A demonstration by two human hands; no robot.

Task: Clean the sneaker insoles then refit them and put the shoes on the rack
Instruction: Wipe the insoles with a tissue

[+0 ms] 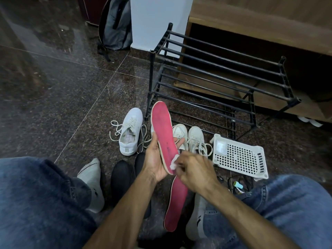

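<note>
Insole, pink (162,130), held raised over the floor between the seated person's knees: the left hand (158,159) cups it from beneath, thumb along its left edge and fingertips showing past its right edge, with the toe end pointing away toward the rack. The right hand (195,169) pinches a small white wipe (173,163) with curled fingers and presses it against the heel end of this insole. A second pink insole (177,202) lies on the floor directly below the hands, beside the person's right foot in a grey sock (196,218); the left foot, also in a grey sock (92,180), rests to the left, and a pair of black shoes (122,178) sits between the two feet. Jeans-clad knees (36,203) frame the lower corners.

Farther out, one white sneaker (130,132) stands unlaced on the dark granite floor (62,87), left of the held insole. Two more white sneakers (195,139) stand side by side just behind the hands. A white perforated plastic tray (240,157) lies to their right. Beyond these stands a black metal shoe rack (215,74), in front of a wooden cabinet (260,24). A grey backpack (115,24) leans by the white wall (156,18) at far left.
</note>
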